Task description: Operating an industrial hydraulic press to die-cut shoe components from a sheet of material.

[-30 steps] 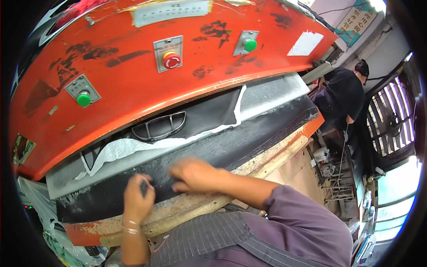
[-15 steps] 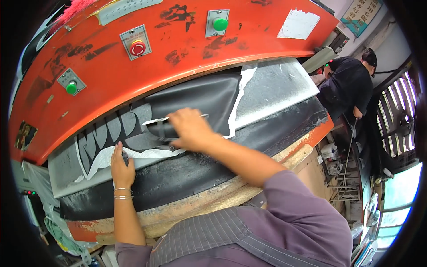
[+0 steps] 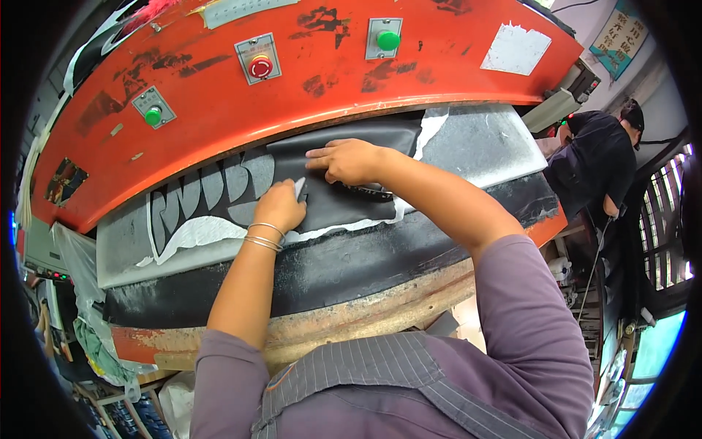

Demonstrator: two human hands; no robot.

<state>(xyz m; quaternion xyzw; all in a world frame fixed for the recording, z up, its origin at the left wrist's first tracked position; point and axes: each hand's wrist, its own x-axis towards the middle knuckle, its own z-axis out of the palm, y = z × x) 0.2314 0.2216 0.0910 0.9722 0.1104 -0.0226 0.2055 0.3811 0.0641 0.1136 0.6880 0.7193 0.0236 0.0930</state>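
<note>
My left hand (image 3: 281, 206) is closed over the black leather sheet (image 3: 322, 208), its fingers bent around a small pale, thin-edged piece (image 3: 300, 187) whose kind I cannot make out. Just to its right, my right hand (image 3: 349, 161) lies low over the same sheet with two fingers stretched leftward. Beneath that hand's wrist, a dark strip-edged form (image 3: 365, 192), perhaps a cutting die, shows partly. Left of my hands, curved shapes have been cut out of the leather, leaving grey openings (image 3: 208, 186). A ragged white edge (image 3: 197, 238) borders the sheet, which rests on a grey board (image 3: 482, 143).
A red machine beam (image 3: 322, 95) spans the far side, carrying green buttons (image 3: 388, 40) and a red stop button (image 3: 260, 67). A black-covered ledge (image 3: 351, 263) runs along the near side. Another person (image 3: 596, 157) in black works at the far right.
My left hand has moved right and up from the sheet's left edge. The right hand has shifted right and up, the strip-edged form now further right. The view has shifted slightly.
</note>
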